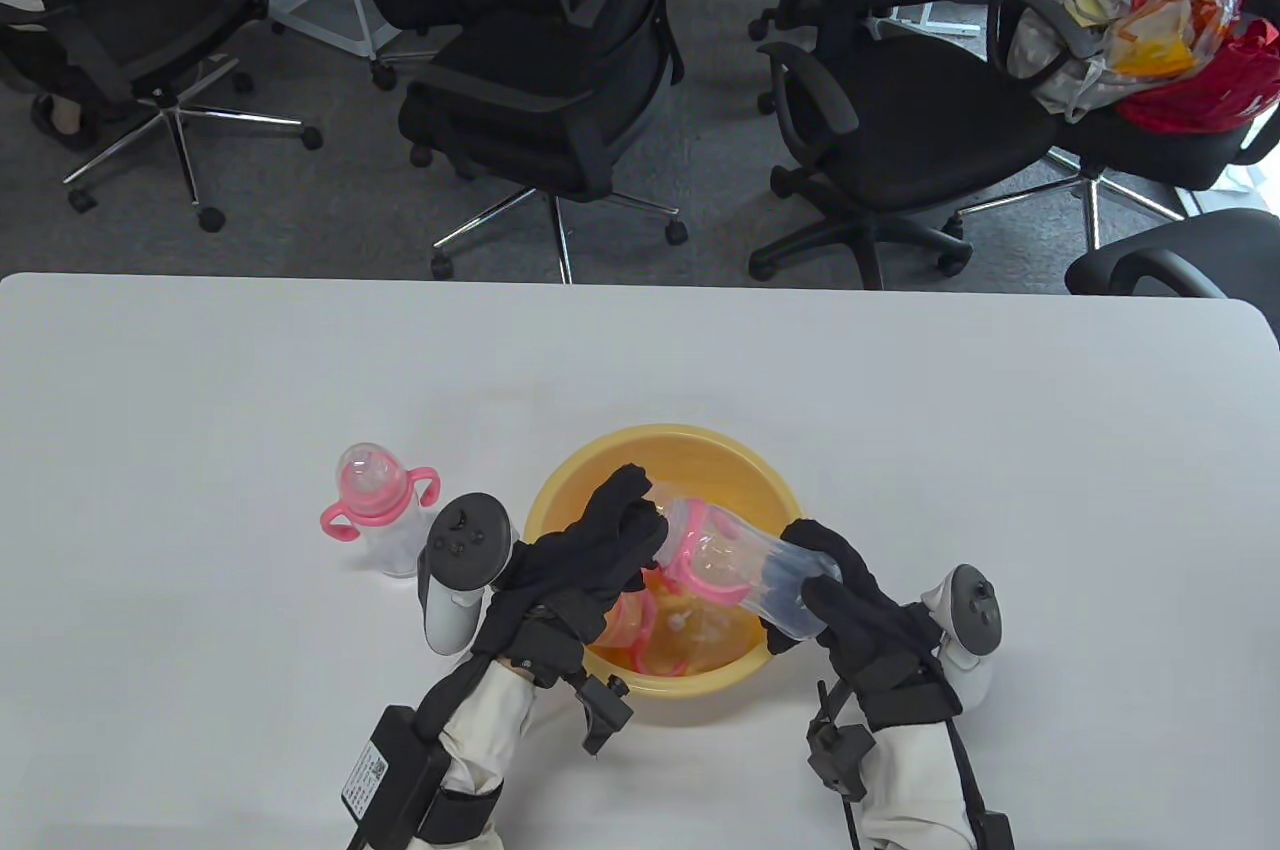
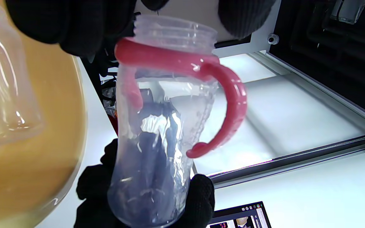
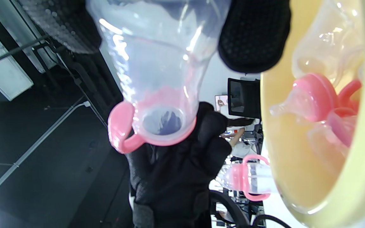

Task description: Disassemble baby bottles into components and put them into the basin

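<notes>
So it's a white table [image 1: 900,410] with a bunch of black office chairs [image 1: 560,100] on grey carpet behind it, one of them loaded with bags [image 1: 1150,40]. From the table view, the yellow basin [image 1: 560,490] sits near the front edge, and both gloved hands are over it holding a clear baby bottle [image 1: 760,575] tipped on its side above the basin. The right hand [image 1: 860,610] has its fingers wrapped round the bottle's base end, and the left hand [image 1: 590,560] is curled over the neck end by the pink handle ring [image 1: 700,570]. Some pink and clear parts [image 1: 650,630] already lie in the basin. A second bottle [image 1: 375,510], fully put together with pink handles and cap on, stands upright just left of the basin. In the left wrist view the bottle [image 2: 160,133] has its threaded neck bare with no top on it, the pink handle ring [image 2: 220,95] still round it, and the other glove [image 2: 106,190] gripping the bottom; the basin [image 2: 43,133] wall fills the left side. The right wrist view looks along the bottle [image 3: 160,63] to its open mouth, with the left hand [image 3: 182,171] behind it, and a pink collar with nipple [image 3: 309,98] lying inside the basin [image 3: 360,190] beside it. The assembled bottle [image 3: 249,177] shows small beyond the basin rim.
</notes>
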